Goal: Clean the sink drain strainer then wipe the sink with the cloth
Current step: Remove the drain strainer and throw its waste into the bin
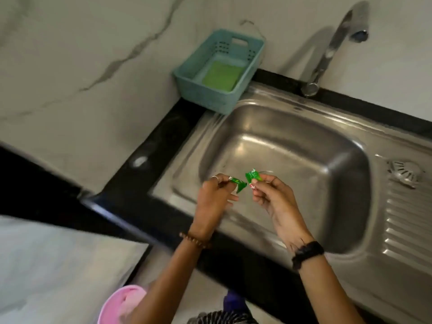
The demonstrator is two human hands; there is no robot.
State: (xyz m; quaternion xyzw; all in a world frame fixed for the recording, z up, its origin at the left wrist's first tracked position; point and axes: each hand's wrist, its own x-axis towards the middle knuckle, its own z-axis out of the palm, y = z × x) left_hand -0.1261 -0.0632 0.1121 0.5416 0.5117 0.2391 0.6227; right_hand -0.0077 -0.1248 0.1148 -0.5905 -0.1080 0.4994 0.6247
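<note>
Pinching green wrapper halves mid-frame, the left hand and right hand left the strainer at right uncleaned, sink unwiped.

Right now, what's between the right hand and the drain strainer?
Head view: only bare steel between the right hand and the drain strainer, namely the sink basin, its rim, then drainboard.

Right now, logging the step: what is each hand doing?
Left hand: pinches one green sachet piece.
Right hand: pinches the other green sachet piece.
</note>
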